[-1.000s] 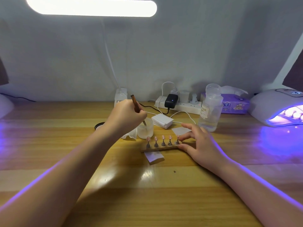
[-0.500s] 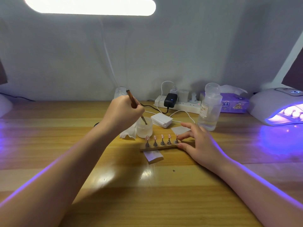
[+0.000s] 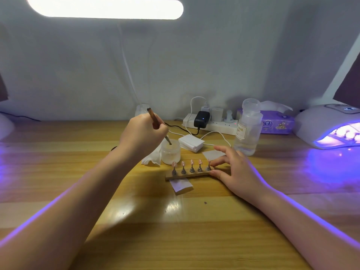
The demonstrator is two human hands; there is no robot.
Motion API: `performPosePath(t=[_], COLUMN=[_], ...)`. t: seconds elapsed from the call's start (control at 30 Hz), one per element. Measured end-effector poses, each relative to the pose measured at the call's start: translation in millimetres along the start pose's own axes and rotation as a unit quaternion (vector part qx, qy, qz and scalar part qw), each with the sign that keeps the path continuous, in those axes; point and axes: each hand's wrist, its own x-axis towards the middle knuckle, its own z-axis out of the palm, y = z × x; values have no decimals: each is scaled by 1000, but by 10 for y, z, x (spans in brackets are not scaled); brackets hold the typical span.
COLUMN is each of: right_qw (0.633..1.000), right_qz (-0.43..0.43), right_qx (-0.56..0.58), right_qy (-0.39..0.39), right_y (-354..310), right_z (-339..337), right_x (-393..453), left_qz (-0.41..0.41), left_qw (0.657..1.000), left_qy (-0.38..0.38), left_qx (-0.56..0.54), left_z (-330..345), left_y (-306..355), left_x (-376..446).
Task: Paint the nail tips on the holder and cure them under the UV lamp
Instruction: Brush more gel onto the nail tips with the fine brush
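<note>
Over the jar (image 3: 171, 152), the left hand (image 3: 143, 136) has lowered its gripped brush (image 3: 155, 121); right hand (image 3: 236, 172) stays open.

clear bottle (image 3: 247, 131) label, apparently "NAIL"

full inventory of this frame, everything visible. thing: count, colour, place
holder: 1, wooden, table centre
nail tips: 5, pinkish, on stands along the holder
jar: 1, translucent white, behind the holder
brush: 1, brown handle, tip in the jar
tissue: 1, white, left of the jar
pad stack: 1, white, behind the jar
paper pieces: 2, white, near the holder
bottle: 1, clear, right of centre
power strip: 1, white, by the wall
tissue pack: 1, purple, behind the bottle
UV lamp: 1, white, lit purple, far right
left hand: grips the brush
right hand: fingertips on the holder's right end
</note>
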Motion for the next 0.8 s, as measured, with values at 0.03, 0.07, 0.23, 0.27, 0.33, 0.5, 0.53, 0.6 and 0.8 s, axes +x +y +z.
performPosePath(t=[0.03,0.07,0.23,0.27,0.33,0.5,0.53,0.6,0.8], right_qw=[1000,1000,1000,1000,1000,1000,999,998,994], right_qz=[0,0,0,0,3,21,25,39,54], right_qx=[2,5,8,7,7,-8,-17,-33,-93], right_qy=[1,3,4,4,7,21,23,20,-15], right_y=[-1,-2,-9,-11,-11,32,41,55,64], right_z=[0,1,-5,-11,-28,-113,-129,-150,-162], right_x=[0,0,-6,-9,-16,-30,-27,-23,-43], left_qz=[1,2,9,10,12,25,23,12,39], left_qw=[1000,1000,998,998,998,989,986,980,949], left_qy=[7,19,64,61,62,127,138,152,123], left_qx=[-3,-7,-22,-22,-19,-69,-88,-131,-287], left_z=[4,3,-9,-1,20,6,-5,-23,-175], left_y=[-3,-5,1,-1,-18,-28,-16,7,190], left_x=[-4,-7,-17,-21,-26,-39,-42,-49,-86])
